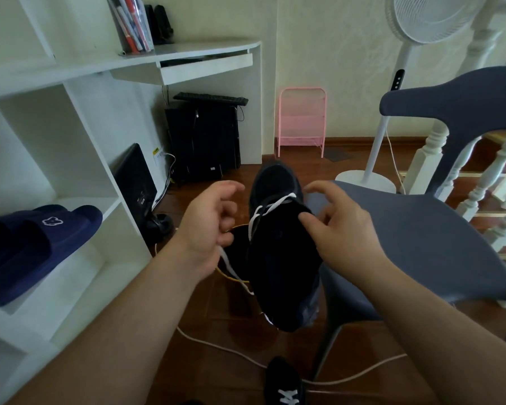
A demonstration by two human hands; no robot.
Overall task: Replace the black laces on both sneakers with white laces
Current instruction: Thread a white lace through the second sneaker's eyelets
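One black sneaker (281, 247) hangs toe-away between the hands; a second (285, 381) sits on the floor below. Left hand (209, 226) pinches the white lace (231, 267); right hand (339, 226) fingers spread loose on the tongue. Grey chair (421, 238) stands just right, two slippers (38, 244) on the shelf (70, 287).

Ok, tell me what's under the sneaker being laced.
Under the sneaker sits a dark, yellow-rimmed bucket on the wooden floor. The left hand and the sneaker cover most of it, so its contents are hidden.

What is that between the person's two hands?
In the head view, a black sneaker sits between the left hand and right hand, with a white lace partly threaded; the left hand grips one end.
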